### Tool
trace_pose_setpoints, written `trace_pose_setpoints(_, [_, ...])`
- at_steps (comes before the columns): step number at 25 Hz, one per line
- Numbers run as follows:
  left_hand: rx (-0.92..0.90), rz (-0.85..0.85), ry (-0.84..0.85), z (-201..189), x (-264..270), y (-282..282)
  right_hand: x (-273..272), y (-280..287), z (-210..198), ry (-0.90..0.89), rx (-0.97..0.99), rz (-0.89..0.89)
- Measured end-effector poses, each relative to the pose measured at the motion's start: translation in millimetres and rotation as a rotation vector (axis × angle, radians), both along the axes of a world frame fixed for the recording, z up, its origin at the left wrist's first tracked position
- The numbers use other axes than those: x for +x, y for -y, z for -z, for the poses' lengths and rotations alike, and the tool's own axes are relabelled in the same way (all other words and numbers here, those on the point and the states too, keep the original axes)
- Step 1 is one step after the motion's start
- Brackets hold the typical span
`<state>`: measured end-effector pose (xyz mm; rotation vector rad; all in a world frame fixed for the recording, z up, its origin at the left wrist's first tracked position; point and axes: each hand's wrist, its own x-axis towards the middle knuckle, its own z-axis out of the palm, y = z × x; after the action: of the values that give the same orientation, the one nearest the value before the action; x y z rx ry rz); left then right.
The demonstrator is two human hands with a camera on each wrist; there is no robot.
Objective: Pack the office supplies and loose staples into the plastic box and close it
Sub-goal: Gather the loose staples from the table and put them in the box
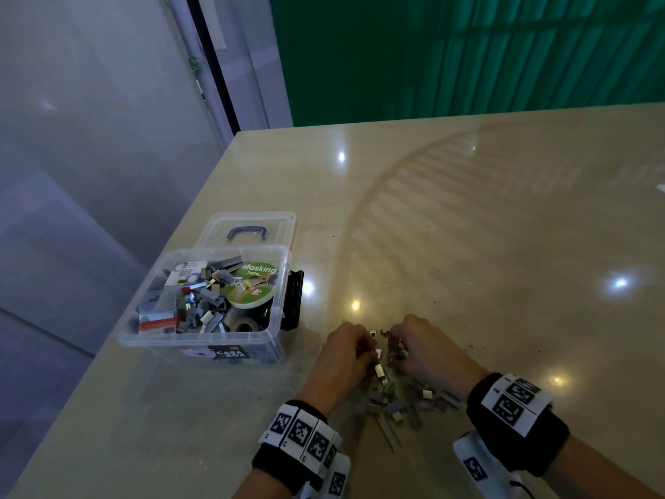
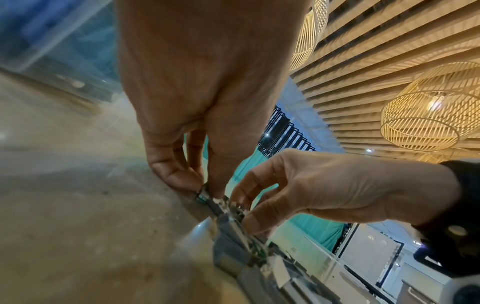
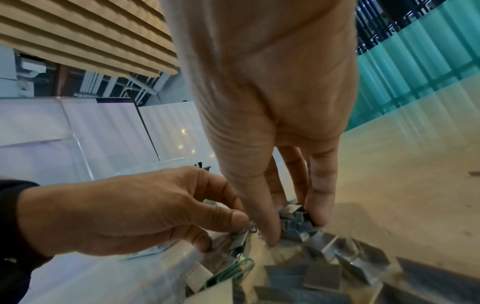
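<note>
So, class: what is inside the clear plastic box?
In the plastic box: a masking tape roll, staple strips, a labelled packet. Anything beneath them is hidden.

Glossy speckled stone-look table (image 1: 467,217), clear plastic box (image 1: 201,340) (smooth), shiny metal staples (image 1: 396,401), black cloth wristbands (image 1: 518,423)

A clear plastic box (image 1: 201,340) stands on the beige stone counter (image 1: 467,228) near its left edge, its clear lid (image 1: 252,225) lying open behind it on the far side. In the box, a roll of masking tape (image 1: 252,286) lies at the right, staple strips at the left. Right of the box, nearer, the loose grey staples (image 1: 399,401) lie on the counter, between the left hand (image 1: 345,358) and the right hand (image 1: 428,351).
</note>
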<state>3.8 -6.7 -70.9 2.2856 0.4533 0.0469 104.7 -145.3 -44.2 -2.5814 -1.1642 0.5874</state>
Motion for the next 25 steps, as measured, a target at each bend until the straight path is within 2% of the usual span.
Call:
trace_pose_setpoints(8, [-0.051, -0.039, 0.036, -4.2, -4.7, -1.4, 12.4, 4.0, -2.6, -0.094, 0.054, 0.025])
trace_pose_setpoints(17, [0.036, 0.015, -0.008, -12.0, -1.5, -2.6, 21.9, 3.8, -8.8, -0.139, 0.137, 0.039])
trace_pose_setpoints(21, [0.001, 0.008, 0.048, -37.2, -4.9, -6.4, 24.8, -3.6, -29.2, -0.184, 0.192, 0.047])
trace_pose_setpoints(25, [-0.005, -0.019, 0.185, -85.7, -26.5, -26.4, 22.6, -30.7, -63.5, -0.230, 0.261, 0.008])
